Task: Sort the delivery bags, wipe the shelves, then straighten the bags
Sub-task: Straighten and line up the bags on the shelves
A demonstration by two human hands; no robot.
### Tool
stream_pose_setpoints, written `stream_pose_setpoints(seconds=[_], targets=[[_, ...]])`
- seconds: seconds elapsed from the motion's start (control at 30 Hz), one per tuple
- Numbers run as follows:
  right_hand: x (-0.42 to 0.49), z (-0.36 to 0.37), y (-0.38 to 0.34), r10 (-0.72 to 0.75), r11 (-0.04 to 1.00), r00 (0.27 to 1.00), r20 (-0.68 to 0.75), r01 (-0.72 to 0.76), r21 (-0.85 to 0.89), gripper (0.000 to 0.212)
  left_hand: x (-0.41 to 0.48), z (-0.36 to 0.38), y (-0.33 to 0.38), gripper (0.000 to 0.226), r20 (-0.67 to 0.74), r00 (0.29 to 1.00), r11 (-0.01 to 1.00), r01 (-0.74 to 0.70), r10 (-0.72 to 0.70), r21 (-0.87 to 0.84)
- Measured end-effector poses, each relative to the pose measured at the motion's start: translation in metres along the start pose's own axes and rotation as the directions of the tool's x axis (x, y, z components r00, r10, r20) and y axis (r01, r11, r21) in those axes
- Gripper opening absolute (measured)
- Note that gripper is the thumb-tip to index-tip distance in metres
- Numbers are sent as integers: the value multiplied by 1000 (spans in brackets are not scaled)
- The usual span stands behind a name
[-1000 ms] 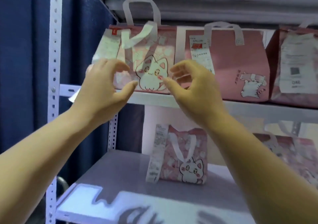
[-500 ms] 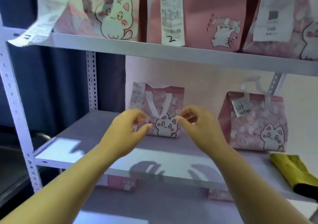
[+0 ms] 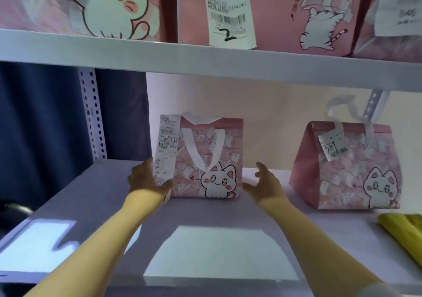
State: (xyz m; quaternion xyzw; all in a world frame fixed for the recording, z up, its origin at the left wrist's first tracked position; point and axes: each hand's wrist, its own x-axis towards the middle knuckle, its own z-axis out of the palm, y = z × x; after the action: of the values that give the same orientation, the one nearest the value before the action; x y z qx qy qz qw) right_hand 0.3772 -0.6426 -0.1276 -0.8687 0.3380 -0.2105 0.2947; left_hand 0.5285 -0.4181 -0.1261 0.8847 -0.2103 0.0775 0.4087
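Note:
A small pink delivery bag (image 3: 212, 157) with a white cat print and white handles stands on the middle shelf (image 3: 205, 239). A long receipt (image 3: 166, 146) hangs down its left edge. My left hand (image 3: 146, 180) holds the bag's left side, fingers behind the receipt and thumb across the lower front. My right hand (image 3: 267, 182) is open just right of the bag, thumb at its lower right corner. A second pink cat bag (image 3: 347, 171) tagged 39 stands further right, apart from both hands.
The upper shelf (image 3: 205, 59) runs close overhead and carries three larger pink bags (image 3: 274, 11). A yellow cloth (image 3: 404, 232) lies at the middle shelf's right edge. A perforated post (image 3: 92, 114) and a blue curtain (image 3: 41, 125) stand on the left.
The view has dropped from the upper shelf to the middle one. Both hands came down and forward, opened out, and now flank the small bag, the left hand closing on its side.

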Motion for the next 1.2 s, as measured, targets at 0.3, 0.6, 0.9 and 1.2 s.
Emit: stream_pose_setpoints(seconds=[0.3, 0.6, 0.9, 1.2], targets=[[12, 34, -12, -158, 975, 987, 33, 150, 164, 57, 29, 21, -23, 64, 240, 970, 953, 39, 36, -301], [-6, 53, -11, -83, 961, 996, -34, 89, 261, 65, -6, -1, -40, 59, 133, 991, 933, 62, -16, -353], [-61, 73, -50, -273, 890, 960, 63, 227, 395, 61, -53, -60, -80, 44, -17, 999, 965, 35, -40, -259], [-88, 100, -97, -328, 881, 936, 128, 254, 400, 53, -36, -101, -124, 53, -11, 998, 956, 62, -68, -286]])
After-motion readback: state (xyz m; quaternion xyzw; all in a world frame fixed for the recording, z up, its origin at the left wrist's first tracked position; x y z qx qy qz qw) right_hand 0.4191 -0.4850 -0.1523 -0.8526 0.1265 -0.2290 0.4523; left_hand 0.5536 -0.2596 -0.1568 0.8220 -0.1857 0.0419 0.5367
